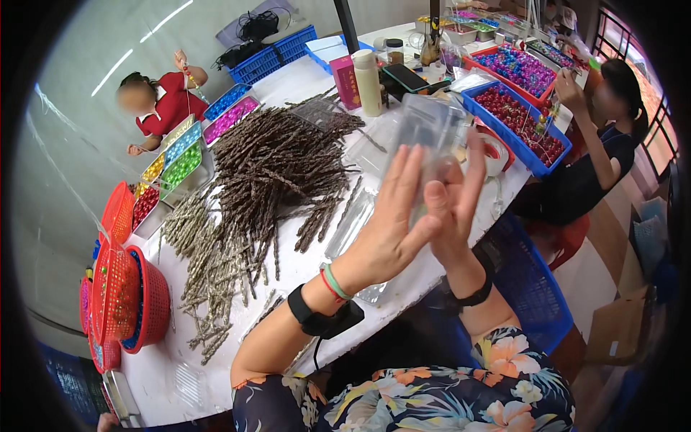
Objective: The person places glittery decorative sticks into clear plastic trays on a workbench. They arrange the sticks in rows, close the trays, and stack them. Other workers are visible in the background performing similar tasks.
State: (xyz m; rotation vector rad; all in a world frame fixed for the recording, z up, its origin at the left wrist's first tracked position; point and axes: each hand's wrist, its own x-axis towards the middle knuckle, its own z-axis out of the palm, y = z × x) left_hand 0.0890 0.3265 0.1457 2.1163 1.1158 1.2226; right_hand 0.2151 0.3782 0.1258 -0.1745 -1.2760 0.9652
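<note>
A white counter (306,266) holds lots of things. The biggest is a messy pile of brown sticks (281,158). A red basket (153,299) stands to the left of the sticks, and a blue tray (504,142) full of red beads sits on the right. The left hand (394,212) and the right hand (457,194) hold a clear box (428,119) between them, fingers out straight. The box looks blurry and is up above the counter. Past it are a pale bottle (366,83) and a dark phone (405,78).

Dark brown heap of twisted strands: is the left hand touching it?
Apart: the head view shows white tabletop and clear plastic packaging between the left hand and the heap.
</note>
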